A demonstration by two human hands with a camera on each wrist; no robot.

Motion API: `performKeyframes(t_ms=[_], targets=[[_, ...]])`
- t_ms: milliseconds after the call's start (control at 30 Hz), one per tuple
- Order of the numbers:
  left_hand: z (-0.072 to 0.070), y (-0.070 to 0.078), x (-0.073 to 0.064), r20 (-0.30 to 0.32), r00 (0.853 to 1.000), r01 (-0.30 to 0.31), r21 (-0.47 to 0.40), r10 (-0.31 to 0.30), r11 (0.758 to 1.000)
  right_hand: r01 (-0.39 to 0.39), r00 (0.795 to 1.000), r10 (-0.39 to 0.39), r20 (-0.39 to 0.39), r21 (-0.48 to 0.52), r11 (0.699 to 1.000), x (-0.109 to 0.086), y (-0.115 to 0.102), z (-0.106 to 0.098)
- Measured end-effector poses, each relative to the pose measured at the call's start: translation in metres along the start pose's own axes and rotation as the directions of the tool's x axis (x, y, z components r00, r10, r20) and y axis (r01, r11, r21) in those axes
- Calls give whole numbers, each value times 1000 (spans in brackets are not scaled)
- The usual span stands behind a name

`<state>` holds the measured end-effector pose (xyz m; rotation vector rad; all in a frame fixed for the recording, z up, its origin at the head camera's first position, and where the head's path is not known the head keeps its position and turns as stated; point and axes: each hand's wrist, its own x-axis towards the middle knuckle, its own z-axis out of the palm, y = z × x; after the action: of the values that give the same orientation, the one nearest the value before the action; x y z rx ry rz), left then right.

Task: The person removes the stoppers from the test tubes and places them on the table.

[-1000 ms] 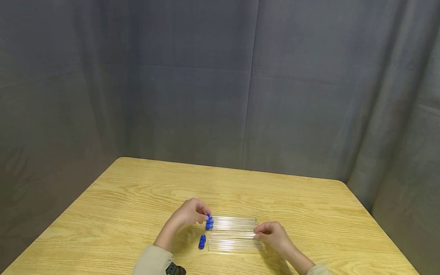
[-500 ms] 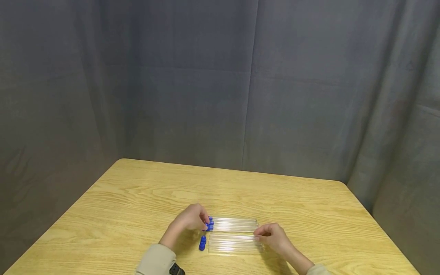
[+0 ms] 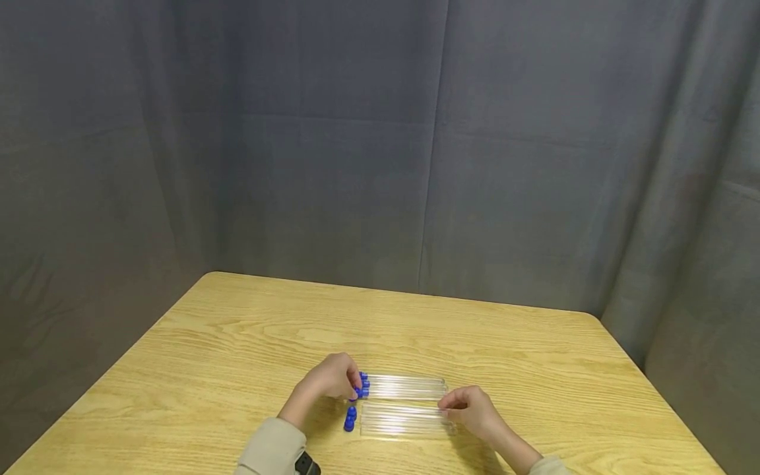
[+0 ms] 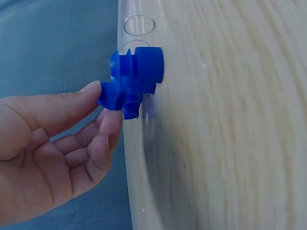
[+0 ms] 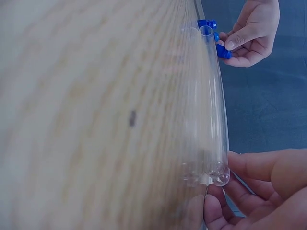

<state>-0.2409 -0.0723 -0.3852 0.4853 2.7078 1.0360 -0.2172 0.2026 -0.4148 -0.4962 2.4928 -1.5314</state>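
My left hand [image 3: 334, 377] pinches a blue stopper [image 4: 111, 97] between thumb and fingers, beside the capped ends of the far test tubes [image 3: 406, 387]. Several clear tubes lie there with blue stoppers at their left ends. Nearer me is a second group of clear test tubes [image 3: 404, 420] with open left ends. My right hand [image 3: 470, 410] holds the rounded end of a test tube [image 5: 218, 120] in this nearer group, between thumb and fingers. Which of my fingertips press it is partly hidden.
Loose blue stoppers [image 3: 349, 419] stand on the wooden table [image 3: 237, 369], left of the nearer tubes. Grey curtains [image 3: 332, 165] hang behind the table and at both sides.
My left hand has come down toward me from the farthest stopper to the near side of the capped group, then stayed almost still. My right hand keeps its place at the tube end.
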Motion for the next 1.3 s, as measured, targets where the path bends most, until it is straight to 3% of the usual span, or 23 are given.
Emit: performKeyframes(t_ms=[267, 500, 933, 1300], targets=[[-2, -2, 0, 6, 1000, 1, 3, -1, 1000, -8, 1000, 8, 21, -2, 1000, 0, -1, 0], [2, 0, 4, 1, 1000, -15, 57, 15, 998, -26, 999, 27, 19, -21, 999, 0, 0, -2], [6, 2, 2, 43, 999, 17, 50, -20, 999, -15, 999, 13, -29, -73, 997, 2, 3, -1], [-6, 1, -1, 24, 1000, 20, 12, -20, 1000, 21, 997, -27, -72, -91, 996, 5, -4, -5]])
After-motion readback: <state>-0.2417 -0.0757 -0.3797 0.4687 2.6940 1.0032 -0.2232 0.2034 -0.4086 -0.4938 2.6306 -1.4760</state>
